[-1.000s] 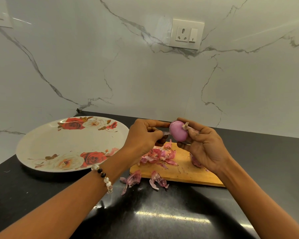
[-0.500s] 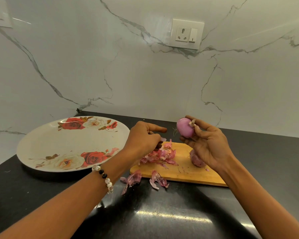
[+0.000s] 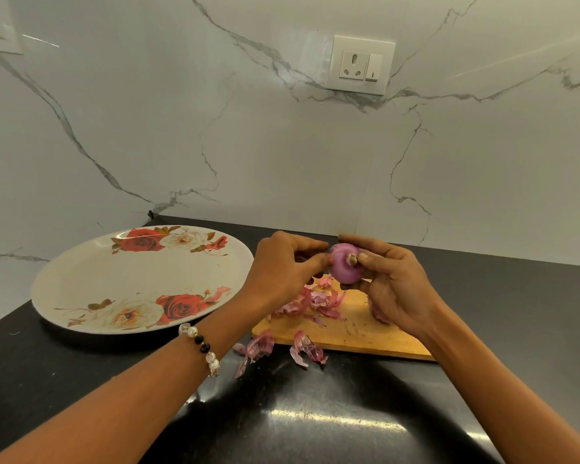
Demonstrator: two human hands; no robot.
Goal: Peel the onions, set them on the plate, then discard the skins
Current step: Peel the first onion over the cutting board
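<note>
A purple onion [image 3: 344, 266] is held in the air above the wooden cutting board [image 3: 355, 333]. My right hand [image 3: 394, 283] grips it from the right, its thumb beside the pale root end. My left hand [image 3: 283, 267] pinches the onion's left side with thumb and fingertips. Pink onion skins [image 3: 315, 303] lie piled on the board, and more skins [image 3: 282, 349] lie on the black counter just in front of it. A second onion [image 3: 379, 314] on the board is mostly hidden behind my right hand. The floral plate [image 3: 81, 286] sits to the left with nothing on it.
The black counter [image 3: 298, 423] meets a white marble wall [image 3: 282, 145] with a socket [image 3: 360, 65] behind the board. The plate's right rim lies close to the board's left end.
My left hand, which had pulled away toward the board, has come back to the onion. My right hand has lowered the onion slightly and turned its root end toward me.
</note>
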